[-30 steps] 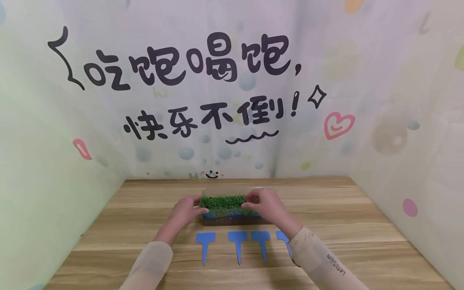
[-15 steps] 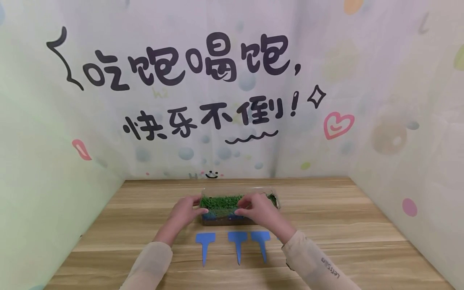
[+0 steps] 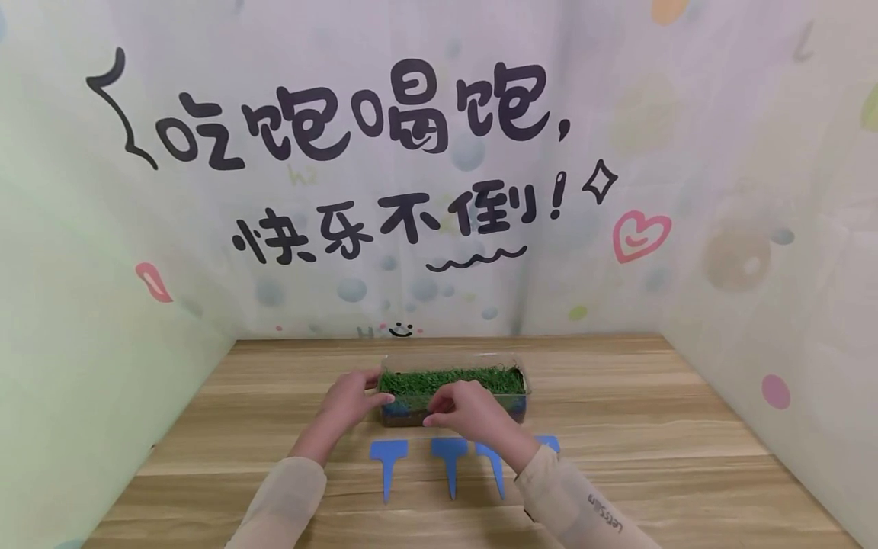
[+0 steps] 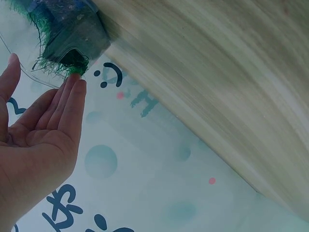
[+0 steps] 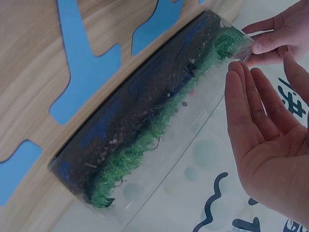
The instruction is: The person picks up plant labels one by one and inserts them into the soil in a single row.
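A long clear plastic box [image 3: 511, 415] holds dark soil with blue patches, topped by a strip of green grass [image 3: 421, 379]. My left hand [image 3: 351, 398] holds its left end, thumb at the front wall and fingers against the end. In the left wrist view the fingertips [image 4: 77, 84] meet the wall beside the grass. My right hand [image 3: 469, 412] hovers at the box's front side with nothing in it, overlapping the wall in the head view. From the right wrist, its fingers [image 5: 241, 101] look straight and the thumb stands apart.
Several blue T-shaped plant labels [image 3: 389, 457] lie in a row on the wooden table [image 3: 274, 427], in front of the box. One is partly covered by the right forearm. A printed cloth wall [image 3: 439, 297] stands behind the table.
My right hand has moved left and nearer along the box, from the grass at its right part to the front wall, uncovering the right end. The left hand has stayed put.
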Demonstrator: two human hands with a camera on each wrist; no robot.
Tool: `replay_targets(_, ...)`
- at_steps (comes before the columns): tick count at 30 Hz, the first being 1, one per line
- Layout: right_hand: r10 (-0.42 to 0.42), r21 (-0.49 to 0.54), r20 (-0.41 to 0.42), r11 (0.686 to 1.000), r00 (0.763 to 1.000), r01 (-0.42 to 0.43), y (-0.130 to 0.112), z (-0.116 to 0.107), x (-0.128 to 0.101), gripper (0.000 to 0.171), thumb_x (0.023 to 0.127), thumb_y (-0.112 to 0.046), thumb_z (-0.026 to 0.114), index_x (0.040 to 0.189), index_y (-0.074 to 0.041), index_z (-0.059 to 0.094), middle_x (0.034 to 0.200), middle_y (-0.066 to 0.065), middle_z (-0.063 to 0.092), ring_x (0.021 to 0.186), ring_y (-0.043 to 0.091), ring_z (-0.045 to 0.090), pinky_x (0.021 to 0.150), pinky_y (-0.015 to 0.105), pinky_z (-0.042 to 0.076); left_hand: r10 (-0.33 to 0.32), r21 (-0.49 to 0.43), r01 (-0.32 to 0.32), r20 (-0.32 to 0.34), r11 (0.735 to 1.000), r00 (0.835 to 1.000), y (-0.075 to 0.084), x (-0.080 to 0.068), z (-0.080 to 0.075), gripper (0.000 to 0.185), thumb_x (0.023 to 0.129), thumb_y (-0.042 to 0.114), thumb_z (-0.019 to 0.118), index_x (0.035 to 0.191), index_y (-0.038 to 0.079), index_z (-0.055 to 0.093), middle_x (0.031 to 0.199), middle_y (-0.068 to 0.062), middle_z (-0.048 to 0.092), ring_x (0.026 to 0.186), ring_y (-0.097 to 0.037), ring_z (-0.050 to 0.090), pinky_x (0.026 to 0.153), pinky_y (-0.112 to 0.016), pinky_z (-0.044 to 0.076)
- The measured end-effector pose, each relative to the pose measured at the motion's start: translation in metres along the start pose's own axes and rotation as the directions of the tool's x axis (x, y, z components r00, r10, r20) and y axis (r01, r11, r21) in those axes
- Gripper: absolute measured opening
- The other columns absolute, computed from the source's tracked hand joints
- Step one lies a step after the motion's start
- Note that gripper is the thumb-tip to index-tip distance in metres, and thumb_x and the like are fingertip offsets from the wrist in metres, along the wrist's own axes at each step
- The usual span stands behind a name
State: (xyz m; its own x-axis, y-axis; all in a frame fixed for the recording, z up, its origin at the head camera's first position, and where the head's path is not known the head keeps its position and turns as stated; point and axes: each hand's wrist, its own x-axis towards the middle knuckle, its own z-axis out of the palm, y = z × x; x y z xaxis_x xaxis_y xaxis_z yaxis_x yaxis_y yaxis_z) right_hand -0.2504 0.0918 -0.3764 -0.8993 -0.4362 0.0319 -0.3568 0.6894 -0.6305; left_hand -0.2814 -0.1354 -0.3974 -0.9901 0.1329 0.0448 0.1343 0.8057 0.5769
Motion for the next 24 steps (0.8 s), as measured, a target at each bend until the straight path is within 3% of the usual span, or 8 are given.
replay_targets(24, -0.002, -0.025, 0.057, 1.000, 0.998, 0.003, -0.006, 0.021, 0.005, 0.018, 0.088, -0.026, 0.077, 0.094, -0.010, 0.077, 0.085, 0.000, 0.075, 0.072, 0.010, 0.067, 0.066, 0.027, 0.056, 0.002, 0.008, -0.002, 0.014, 1.000, 1.000, -0.001, 0.002, -0.001, 0.063, 0.093, 0.025, 0.072, 0.144, -0.002, 0.049, 0.137, -0.019, 0.062, 0.128, -0.037, 0.058, 0.109, -0.054, 0.045)
